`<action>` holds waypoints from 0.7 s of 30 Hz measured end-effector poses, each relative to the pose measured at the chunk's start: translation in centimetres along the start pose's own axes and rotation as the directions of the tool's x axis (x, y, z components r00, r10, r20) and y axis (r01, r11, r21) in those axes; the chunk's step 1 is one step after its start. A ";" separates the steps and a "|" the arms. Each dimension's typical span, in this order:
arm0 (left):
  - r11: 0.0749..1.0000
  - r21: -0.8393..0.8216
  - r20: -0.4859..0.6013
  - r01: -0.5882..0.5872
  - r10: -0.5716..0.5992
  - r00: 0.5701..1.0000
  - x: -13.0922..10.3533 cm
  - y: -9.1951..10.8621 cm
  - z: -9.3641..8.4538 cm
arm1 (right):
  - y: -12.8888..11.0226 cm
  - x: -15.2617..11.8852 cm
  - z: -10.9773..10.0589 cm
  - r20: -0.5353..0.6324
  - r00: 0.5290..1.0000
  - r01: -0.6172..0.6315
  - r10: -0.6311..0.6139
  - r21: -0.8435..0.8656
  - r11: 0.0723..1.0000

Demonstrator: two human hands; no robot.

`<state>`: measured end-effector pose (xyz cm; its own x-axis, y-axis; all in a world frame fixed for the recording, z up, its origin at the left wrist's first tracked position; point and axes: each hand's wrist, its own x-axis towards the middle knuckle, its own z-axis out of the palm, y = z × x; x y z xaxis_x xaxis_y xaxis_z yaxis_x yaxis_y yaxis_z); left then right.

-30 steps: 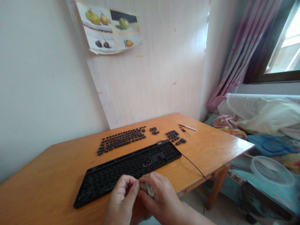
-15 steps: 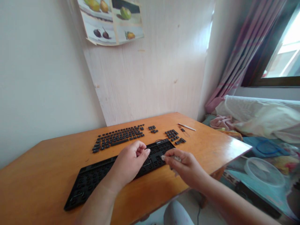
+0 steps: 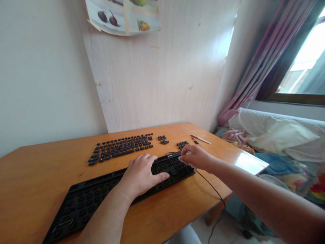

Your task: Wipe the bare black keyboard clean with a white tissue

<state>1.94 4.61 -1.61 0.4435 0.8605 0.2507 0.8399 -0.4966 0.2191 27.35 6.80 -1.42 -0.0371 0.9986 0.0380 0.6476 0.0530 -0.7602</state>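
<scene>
A black keyboard base (image 3: 88, 195) with its keycaps off lies slantwise along the front of the table. My left hand (image 3: 142, 174) rests over its middle, fingers spread and thumb stretched out to the right, covering part of it. Over the right end of the base, my right hand (image 3: 194, 156) pinches a crumpled white tissue (image 3: 187, 162) against the number-pad area. Behind the base lie the loose black keycaps (image 3: 122, 146), laid out in keyboard order, with a smaller group of keycaps (image 3: 162, 139) to their right. More keycaps (image 3: 181, 145) are partly hidden behind my right hand.
A white pen (image 3: 200, 139) and a small dark object (image 3: 196, 142) lie at the back right of the wooden table (image 3: 38, 173). The keyboard's cable (image 3: 215, 191) hangs over the front edge. Fabric and bags (image 3: 274, 135) are piled right of the table.
My right hand has moved up and right with the tissue, onto the far right end of the base. My left hand has opened from a curled position and lies on the base.
</scene>
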 end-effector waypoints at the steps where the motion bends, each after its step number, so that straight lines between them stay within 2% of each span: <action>1: 1.000 0.002 0.009 0.005 -0.005 1.000 -0.1 -0.1 0.0 | -0.2 0.4 0.1 0.005 1.000 -0.007 0.007 -0.024 1.000; 13: 0.998 -0.039 0.072 0.049 -0.046 0.996 -0.2 0.1 0.2 | -2.2 3.2 1.6 0.073 0.995 -0.040 0.063 -0.280 0.959; 21: 0.999 -0.038 0.087 0.035 -0.032 0.996 -0.3 0.3 0.3 | -1.9 4.4 2.5 0.116 0.992 0.004 0.043 -0.381 0.924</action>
<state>2.09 4.21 -1.91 0.4420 0.8825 0.1607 0.8425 -0.4699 0.2635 24.06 11.05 -1.39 -0.0972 0.9928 -0.0701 0.8887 0.0549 -0.4552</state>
